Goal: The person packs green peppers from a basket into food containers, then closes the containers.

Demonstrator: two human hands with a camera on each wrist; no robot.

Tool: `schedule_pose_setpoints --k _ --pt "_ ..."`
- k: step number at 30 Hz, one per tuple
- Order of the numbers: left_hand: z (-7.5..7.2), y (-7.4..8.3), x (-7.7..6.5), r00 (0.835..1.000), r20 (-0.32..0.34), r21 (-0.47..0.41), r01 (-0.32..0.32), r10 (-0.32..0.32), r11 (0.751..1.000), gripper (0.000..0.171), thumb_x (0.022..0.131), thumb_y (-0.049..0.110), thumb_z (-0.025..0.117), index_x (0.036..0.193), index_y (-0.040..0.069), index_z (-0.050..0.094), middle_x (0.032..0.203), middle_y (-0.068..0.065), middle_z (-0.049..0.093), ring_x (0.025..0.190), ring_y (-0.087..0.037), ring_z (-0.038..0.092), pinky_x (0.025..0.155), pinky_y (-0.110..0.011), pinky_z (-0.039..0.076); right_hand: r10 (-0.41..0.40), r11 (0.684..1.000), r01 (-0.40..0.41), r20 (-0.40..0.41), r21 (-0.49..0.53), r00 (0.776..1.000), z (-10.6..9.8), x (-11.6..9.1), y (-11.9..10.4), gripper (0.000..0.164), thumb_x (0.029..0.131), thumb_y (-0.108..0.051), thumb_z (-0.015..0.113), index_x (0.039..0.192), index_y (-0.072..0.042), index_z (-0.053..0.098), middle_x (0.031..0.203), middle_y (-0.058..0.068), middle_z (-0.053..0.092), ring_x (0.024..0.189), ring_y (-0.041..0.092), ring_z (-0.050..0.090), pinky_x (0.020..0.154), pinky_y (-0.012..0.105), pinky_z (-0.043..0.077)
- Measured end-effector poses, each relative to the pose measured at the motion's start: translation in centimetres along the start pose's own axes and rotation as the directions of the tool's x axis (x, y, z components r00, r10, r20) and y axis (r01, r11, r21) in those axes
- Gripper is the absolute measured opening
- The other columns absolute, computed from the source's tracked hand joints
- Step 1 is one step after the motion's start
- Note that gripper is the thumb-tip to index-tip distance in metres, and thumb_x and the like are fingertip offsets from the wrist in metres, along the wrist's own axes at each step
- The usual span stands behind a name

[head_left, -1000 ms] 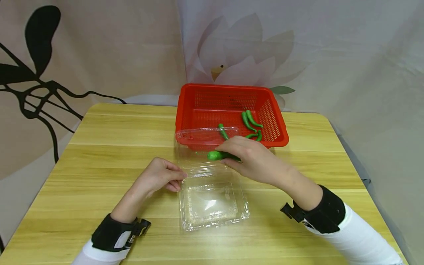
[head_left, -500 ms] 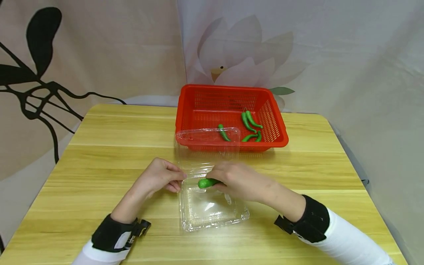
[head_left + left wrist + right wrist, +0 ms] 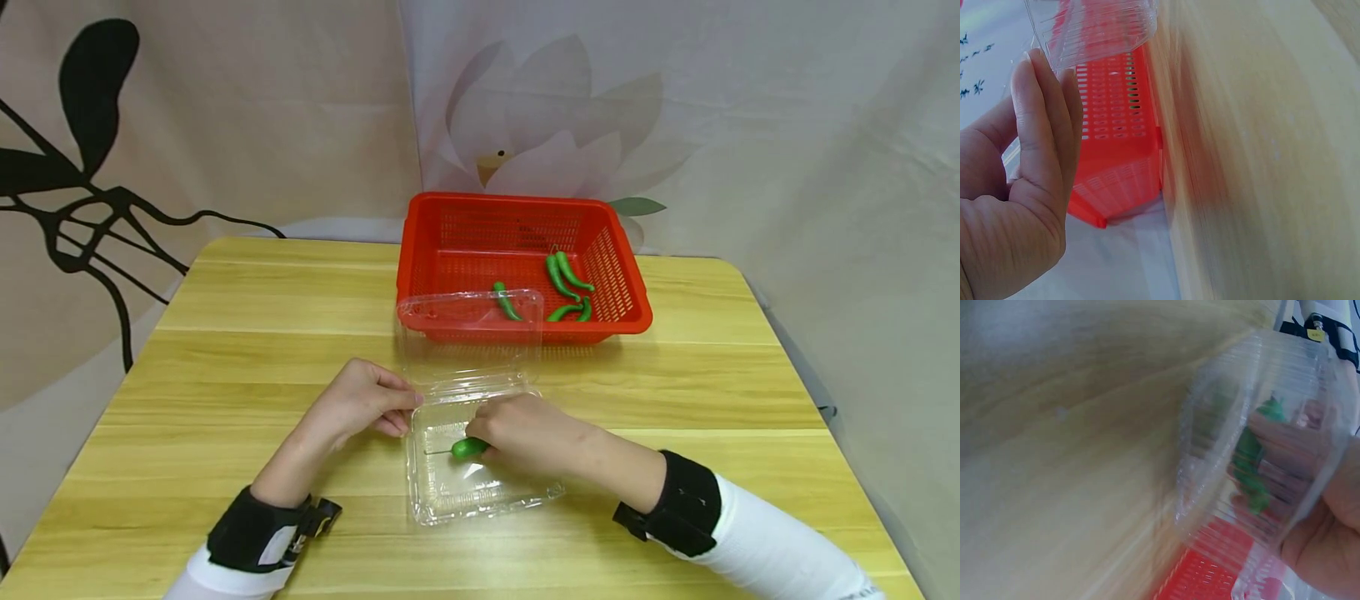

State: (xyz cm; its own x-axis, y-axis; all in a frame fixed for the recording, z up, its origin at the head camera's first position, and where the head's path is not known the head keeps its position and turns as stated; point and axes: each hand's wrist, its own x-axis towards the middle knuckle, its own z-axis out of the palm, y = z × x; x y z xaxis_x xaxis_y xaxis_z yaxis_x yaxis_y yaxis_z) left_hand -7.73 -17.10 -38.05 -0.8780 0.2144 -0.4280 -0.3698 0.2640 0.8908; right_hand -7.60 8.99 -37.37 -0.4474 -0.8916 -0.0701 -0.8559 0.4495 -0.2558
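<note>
A clear plastic clamshell box [image 3: 442, 500] lies opened out on the wooden table, its lid [image 3: 465, 350] raised toward the basket. My left hand [image 3: 365, 398] pinches the box's left edge near the hinge; in the left wrist view, fingertips of the left hand [image 3: 1041, 125] meet the clear plastic. Inside the base, my right hand [image 3: 528, 437] holds a green chili pepper [image 3: 468, 448], stem end pointing left. Through the blurred plastic wall in the right wrist view, the chili pepper [image 3: 1249, 462] shows against the fingers. Its far end is hidden by the hand in the head view.
Behind the box stands a red perforated basket [image 3: 633, 283] with several green chili peppers [image 3: 562, 275] in it. The raised lid overlaps the basket's front left in the head view. A patterned cloth [image 3: 300, 100] hangs beyond the back edge of the table [image 3: 262, 333].
My right hand has carried the chili pepper from in front of the basket toward me and down into the box base. The left hand and the box have stayed put.
</note>
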Motion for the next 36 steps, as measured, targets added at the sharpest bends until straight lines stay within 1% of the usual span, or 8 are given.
schedule_pose_setpoints --k 2,6,9,13,17,27,36 --pt "0.0 0.0 0.0 1.0 0.003 0.002 -0.001 0.001 1.0 0.018 0.095 0.003 0.077 0.103 -0.013 0.074 0.072 -0.013 0.072 0.058 -0.018 0.07 0.059 -0.034 0.066 -0.007 1.0 0.007 0.01 -0.02 1.0 0.4 0.1 0.0 0.011 0.092 -0.02 0.084 0.091 -0.016 0.073 0.085 -0.008 0.068 0.079 0.007 0.063 0.076 0.022 0.058" --pt "0.0 0.0 0.0 1.0 0.004 0.003 -0.001 0.001 1.0 0.018 0.094 0.003 0.077 0.103 -0.013 0.074 0.072 -0.013 0.072 0.057 -0.018 0.07 0.059 -0.034 0.065 -0.011 0.999 0.013 0.027 -0.053 1.0 0.9 0.3 0.2 0.013 0.089 -0.021 0.086 0.095 -0.015 0.076 0.089 -0.007 0.072 0.083 0.008 0.067 0.081 0.024 0.059" --pt "0.0 0.0 0.0 1.0 0.004 0.005 -0.003 0.003 1.0 0.018 0.095 0.003 0.076 0.103 -0.013 0.074 0.071 -0.013 0.072 0.057 -0.018 0.07 0.058 -0.034 0.065 -0.006 0.998 0.008 0.029 -0.062 1.0 1.3 0.5 0.3 0.012 0.09 -0.021 0.085 0.095 -0.015 0.076 0.088 -0.008 0.071 0.082 0.007 0.067 0.081 0.024 0.06" --pt "0.0 -0.1 0.1 1.0 0.003 0.006 -0.001 0.001 1.0 0.018 0.095 0.003 0.077 0.103 -0.013 0.074 0.071 -0.013 0.072 0.056 -0.017 0.069 0.058 -0.032 0.065 0.004 0.999 -0.003 0.031 -0.048 1.0 1.4 0.6 0.3 0.009 0.091 -0.019 0.084 0.093 -0.017 0.076 0.085 -0.009 0.07 0.078 0.006 0.065 0.077 0.023 0.059" --pt "0.1 -0.2 0.2 1.0 0.0 0.005 0.001 -0.001 1.0 0.018 0.094 0.003 0.077 0.103 -0.013 0.074 0.071 -0.013 0.072 0.056 -0.018 0.069 0.057 -0.033 0.065 0.009 0.999 -0.008 0.037 -0.033 0.999 1.4 0.6 0.3 0.009 0.09 -0.017 0.085 0.093 -0.017 0.076 0.086 -0.009 0.07 0.078 0.005 0.064 0.075 0.022 0.058" --pt "0.1 -0.2 0.1 1.0 0.0 0.005 -0.003 0.003 1.0 0.017 0.094 0.003 0.077 0.102 -0.012 0.075 0.072 -0.015 0.072 0.056 -0.017 0.069 0.057 -0.032 0.065 0.011 0.999 -0.009 0.038 -0.038 0.999 1.4 0.4 0.2 0.013 0.09 -0.022 0.086 0.097 -0.016 0.076 0.088 -0.009 0.07 0.079 0.004 0.064 0.08 0.023 0.059" --pt "0.1 -0.2 0.2 1.0 0.003 0.002 -0.002 0.002 1.0 0.017 0.095 0.003 0.076 0.102 -0.013 0.074 0.072 -0.014 0.072 0.056 -0.017 0.069 0.057 -0.032 0.065 0.018 1.0 -0.018 0.027 -0.007 0.999 0.6 0.1 0.0 0.013 0.091 -0.019 0.085 0.1 -0.016 0.077 0.091 -0.008 0.071 0.084 0.006 0.065 0.082 0.024 0.06"
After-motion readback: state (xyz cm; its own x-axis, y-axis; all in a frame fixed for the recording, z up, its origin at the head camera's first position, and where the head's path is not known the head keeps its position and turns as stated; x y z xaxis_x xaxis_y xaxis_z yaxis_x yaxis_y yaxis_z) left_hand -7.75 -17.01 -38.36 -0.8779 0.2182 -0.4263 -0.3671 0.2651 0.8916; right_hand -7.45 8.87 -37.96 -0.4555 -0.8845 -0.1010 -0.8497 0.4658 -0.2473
